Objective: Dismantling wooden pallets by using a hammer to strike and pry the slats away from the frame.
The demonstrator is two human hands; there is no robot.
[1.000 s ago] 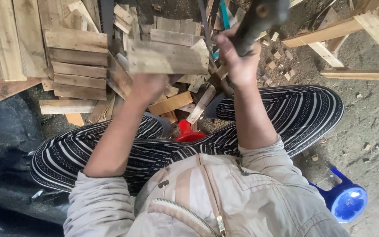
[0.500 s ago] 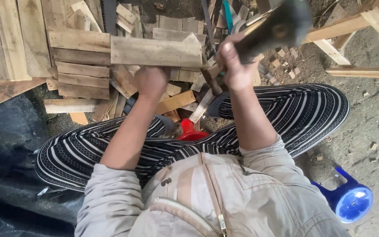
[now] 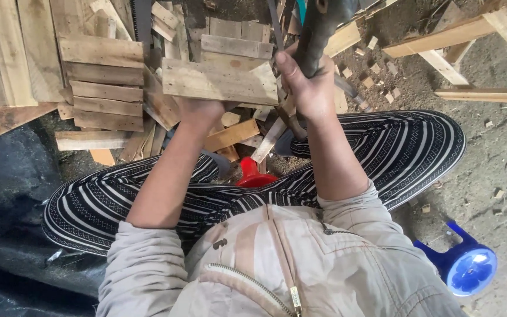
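Rough pale wooden board gripped underneath by left hand, right hand fingers wrapped around dark smooth hammer handle

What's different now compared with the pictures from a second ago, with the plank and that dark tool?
The left hand keeps its grip on the pale flat wooden plank, which sat lower, rose with its left end further left, and now sits lower again. The right hand still grips the dark tool handle, raised throughout; the handle now points more straight up. The blue plastic jug, red object and stacked boards stayed put.
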